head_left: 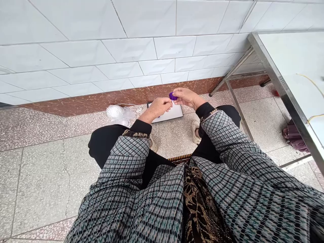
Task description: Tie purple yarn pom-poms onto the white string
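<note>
Both of my hands meet above the floor, out in front of my knees. Between the thumb and fingers of my right hand [186, 98] is a small, round, fuzzy purple yarn piece [172, 96]; its exact kind is too small to make out. A short white strand [172, 103] hangs just below the purple piece. My left hand [159, 107] pinches this strand at its fingertips, close to the right fingers. Under the hands lies a flat white board or tray [170, 115] with a dark rim, partly covered by my left hand.
White yarn in clear plastic [118, 114] sits on the floor left of the board, with loose white cord [155, 131] near my left shoe. A metal-framed table [280, 81] stands at the right. The tiled wall [141, 47] rises directly ahead. Dark purple cloth [295, 136] lies beneath the table.
</note>
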A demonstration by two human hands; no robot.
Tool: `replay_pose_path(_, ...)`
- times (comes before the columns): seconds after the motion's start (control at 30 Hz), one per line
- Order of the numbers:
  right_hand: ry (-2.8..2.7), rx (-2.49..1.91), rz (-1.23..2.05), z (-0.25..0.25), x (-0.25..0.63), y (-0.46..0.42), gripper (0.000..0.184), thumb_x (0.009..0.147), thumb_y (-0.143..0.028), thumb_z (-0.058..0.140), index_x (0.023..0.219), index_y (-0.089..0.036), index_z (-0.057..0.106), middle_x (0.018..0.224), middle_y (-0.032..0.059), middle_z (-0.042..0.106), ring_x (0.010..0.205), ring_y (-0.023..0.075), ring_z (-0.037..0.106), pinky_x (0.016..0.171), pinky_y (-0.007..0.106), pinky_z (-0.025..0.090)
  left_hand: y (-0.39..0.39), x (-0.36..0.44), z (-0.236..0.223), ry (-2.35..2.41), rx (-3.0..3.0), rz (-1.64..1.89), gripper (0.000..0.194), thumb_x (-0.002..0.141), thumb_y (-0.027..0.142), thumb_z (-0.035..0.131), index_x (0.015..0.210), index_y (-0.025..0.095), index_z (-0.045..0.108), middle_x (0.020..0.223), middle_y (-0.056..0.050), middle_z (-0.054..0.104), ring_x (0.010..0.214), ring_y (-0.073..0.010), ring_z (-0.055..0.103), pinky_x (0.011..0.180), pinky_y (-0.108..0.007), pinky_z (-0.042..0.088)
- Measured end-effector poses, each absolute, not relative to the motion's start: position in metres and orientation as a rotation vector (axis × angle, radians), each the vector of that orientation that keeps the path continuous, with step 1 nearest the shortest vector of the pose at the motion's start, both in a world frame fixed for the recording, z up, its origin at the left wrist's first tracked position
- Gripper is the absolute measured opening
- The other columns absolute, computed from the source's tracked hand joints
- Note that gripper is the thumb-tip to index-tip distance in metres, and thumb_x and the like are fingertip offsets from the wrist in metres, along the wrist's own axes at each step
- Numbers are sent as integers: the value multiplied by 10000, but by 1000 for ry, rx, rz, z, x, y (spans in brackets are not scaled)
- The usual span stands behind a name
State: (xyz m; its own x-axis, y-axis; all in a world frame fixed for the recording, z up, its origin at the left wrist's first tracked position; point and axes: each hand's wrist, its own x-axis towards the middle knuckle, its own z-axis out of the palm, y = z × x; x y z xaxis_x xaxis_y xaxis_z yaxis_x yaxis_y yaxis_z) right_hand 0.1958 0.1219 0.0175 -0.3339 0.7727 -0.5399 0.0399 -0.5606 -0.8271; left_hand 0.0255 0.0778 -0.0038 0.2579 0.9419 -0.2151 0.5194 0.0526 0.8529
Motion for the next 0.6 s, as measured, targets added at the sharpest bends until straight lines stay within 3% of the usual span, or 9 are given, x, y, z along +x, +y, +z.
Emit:
replay_pose_path(0.2,-1396,-1247,2042,27,207,124,135,950,-14,634,910,-143,623,671,-19,639,529,78,560,514,165,487,81,22,-11,1418,1611,377,179,839,155,580,669,174,633,631,-16,628,579,-127,575,610,-248,436)
replay_pose_path(0.37,-2009,-1399,1954,15,207,125,154,856,3,739,788,-123,682,650,-2,637,507,81,527,469,186,450,81,18,-8,1504,1667,422,203,831,190,555,641,181,626,634,-18,635,549,-123,520,551,-245,380)
replay_pose_path(0.47,-1852,-1587,1777,8,201,127,185,861,2,743,797,-143,647,616,-18,600,492,87,504,450,195,426,79,21,-3,1462,1640,458,178,834,170,548,683,179,642,651,-20,649,573,-126,544,584,-243,412)
replay_pose_path(0.6,-1261,-1510,1788,7,198,130,179,944,-21,662,862,-164,592,674,-34,602,523,71,529,529,182,498,76,26,2,1336,1643,462,182,850,140,545,689,175,622,658,-20,647,628,-124,597,661,-238,467)
